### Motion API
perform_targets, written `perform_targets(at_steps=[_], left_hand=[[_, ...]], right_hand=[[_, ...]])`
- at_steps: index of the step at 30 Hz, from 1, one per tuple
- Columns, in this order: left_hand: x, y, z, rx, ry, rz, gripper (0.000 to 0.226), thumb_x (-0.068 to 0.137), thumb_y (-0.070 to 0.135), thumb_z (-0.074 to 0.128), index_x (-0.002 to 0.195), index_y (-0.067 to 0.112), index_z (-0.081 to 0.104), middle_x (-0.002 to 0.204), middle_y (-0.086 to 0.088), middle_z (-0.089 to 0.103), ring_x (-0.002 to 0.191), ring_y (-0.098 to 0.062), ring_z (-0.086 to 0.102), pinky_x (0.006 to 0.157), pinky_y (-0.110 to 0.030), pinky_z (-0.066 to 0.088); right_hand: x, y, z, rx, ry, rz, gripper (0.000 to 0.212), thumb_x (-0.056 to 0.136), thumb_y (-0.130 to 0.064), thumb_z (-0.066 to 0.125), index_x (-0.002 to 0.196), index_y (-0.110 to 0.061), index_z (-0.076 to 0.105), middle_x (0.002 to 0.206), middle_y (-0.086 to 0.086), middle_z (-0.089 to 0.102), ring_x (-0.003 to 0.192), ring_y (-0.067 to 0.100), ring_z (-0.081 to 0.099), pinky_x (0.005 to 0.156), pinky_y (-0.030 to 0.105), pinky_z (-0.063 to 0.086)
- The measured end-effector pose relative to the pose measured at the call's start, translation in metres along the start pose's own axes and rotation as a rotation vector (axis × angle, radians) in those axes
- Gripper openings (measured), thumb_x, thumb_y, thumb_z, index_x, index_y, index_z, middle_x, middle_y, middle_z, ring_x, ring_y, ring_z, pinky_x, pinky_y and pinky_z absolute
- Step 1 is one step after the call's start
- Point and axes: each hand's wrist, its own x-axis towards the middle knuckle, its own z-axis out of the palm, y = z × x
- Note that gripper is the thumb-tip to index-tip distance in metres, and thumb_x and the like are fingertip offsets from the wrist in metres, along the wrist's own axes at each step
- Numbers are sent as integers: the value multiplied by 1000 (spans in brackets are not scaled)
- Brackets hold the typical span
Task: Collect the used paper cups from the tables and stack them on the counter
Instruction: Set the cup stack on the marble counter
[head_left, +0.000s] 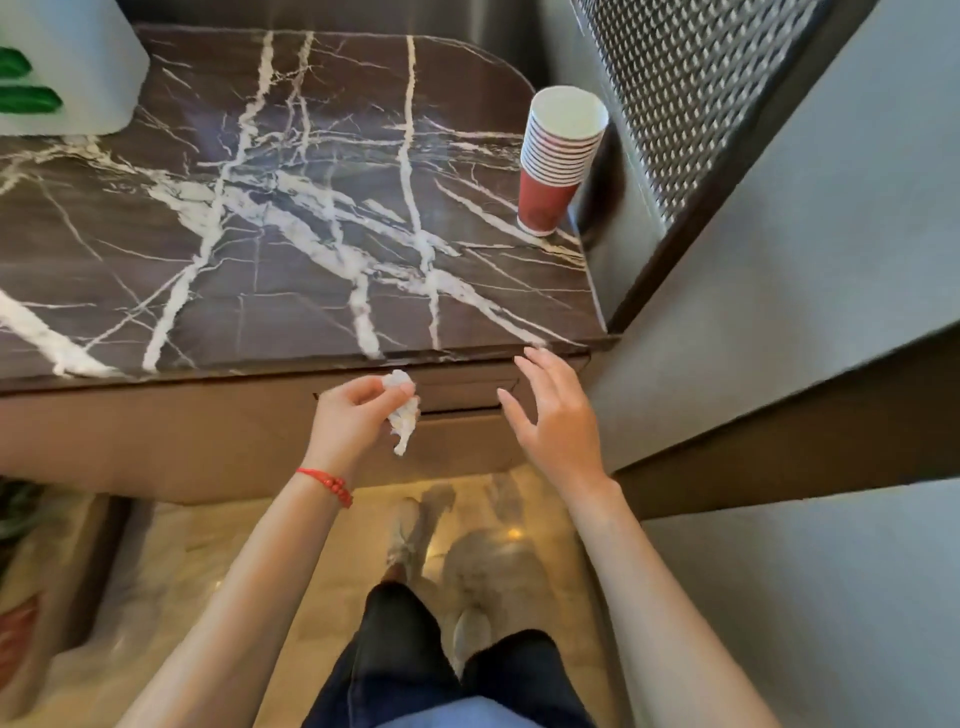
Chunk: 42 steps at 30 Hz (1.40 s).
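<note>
A tall stack of several red paper cups with white rims stands upright on the dark marble counter, near its right edge. My left hand hovers in front of the counter's front edge, pinching a crumpled white tissue. My right hand is just right of it, fingers spread and empty, below the counter's near right corner. Both hands are well short of the cup stack.
A white container with green markings sits at the counter's far left. A grey wall with a metal mesh panel closes off the right side. A drawer front lies under the counter edge. My legs and shoes stand on a glossy beige floor.
</note>
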Motion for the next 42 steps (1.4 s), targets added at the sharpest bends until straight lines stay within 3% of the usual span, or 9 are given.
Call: perform_targets(at_steps=[6, 11, 18, 22, 27, 31, 36, 39, 42], left_hand=[[-23, -42, 8, 60, 71, -73, 16, 80, 17, 68, 68, 7, 66, 59, 3, 63, 61, -13, 57, 59, -20, 48], [2, -70, 11, 28, 133, -105, 14, 79, 16, 70, 66, 14, 68, 52, 10, 64, 49, 0, 58, 48, -11, 45], [46, -132, 6, -16, 186, -180, 14, 78, 19, 71, 65, 18, 67, 52, 12, 64, 56, -5, 58, 56, -18, 47], [64, -151, 4, -42, 174, -168, 18, 79, 17, 70, 61, 18, 66, 53, 10, 64, 54, -5, 57, 57, -22, 45], [83, -159, 6, -78, 160, -121, 29, 80, 13, 69, 53, 20, 67, 54, 8, 65, 57, -7, 61, 55, -19, 50], [99, -164, 13, -70, 168, -100, 21, 81, 13, 68, 60, 14, 65, 50, 10, 62, 50, -2, 58, 50, -14, 47], [111, -163, 19, -96, 147, -81, 13, 82, 13, 66, 69, 10, 66, 64, -2, 64, 62, -11, 60, 61, -21, 52], [121, -161, 22, -94, 148, -52, 12, 82, 12, 67, 69, 10, 66, 73, -10, 61, 69, -18, 59, 70, -29, 52], [130, -160, 23, -107, 160, -30, 13, 80, 11, 68, 67, 11, 66, 67, -3, 64, 65, -14, 61, 63, -24, 53]], right_hand=[[-40, 4, 18, 32, -130, -27, 38, 86, -14, 66, 119, 5, 60, 122, 21, 61, 118, 34, 56, 100, 45, 46], [-45, 16, 57, 6, -277, 5, 45, 90, -21, 60, 129, 0, 53, 137, 15, 52, 130, 28, 46, 108, 40, 33], [-43, 49, 117, -150, -416, -17, 53, 98, -30, 44, 145, -9, 32, 152, 7, 32, 143, 20, 25, 111, 33, 22], [-36, 59, 137, -202, -390, -36, 55, 97, -28, 48, 144, -4, 32, 150, 13, 35, 141, 25, 28, 113, 32, 14], [-31, 64, 153, -253, -319, -89, 53, 92, -22, 57, 137, 1, 42, 140, 19, 48, 133, 31, 43, 112, 44, 26], [-28, 72, 166, -291, -264, -129, 55, 89, -21, 61, 136, 0, 43, 138, 18, 50, 130, 30, 46, 111, 45, 26], [-23, 81, 174, -287, -133, -192, 50, 86, -17, 64, 130, 2, 51, 127, 18, 59, 120, 29, 56, 108, 47, 35], [-16, 83, 176, -246, -143, -191, 50, 87, -17, 63, 132, 2, 49, 127, 17, 58, 121, 28, 55, 111, 44, 29], [-11, 84, 178, -265, -196, -174, 54, 90, -23, 59, 137, -1, 43, 135, 15, 53, 128, 27, 48, 114, 40, 21]])
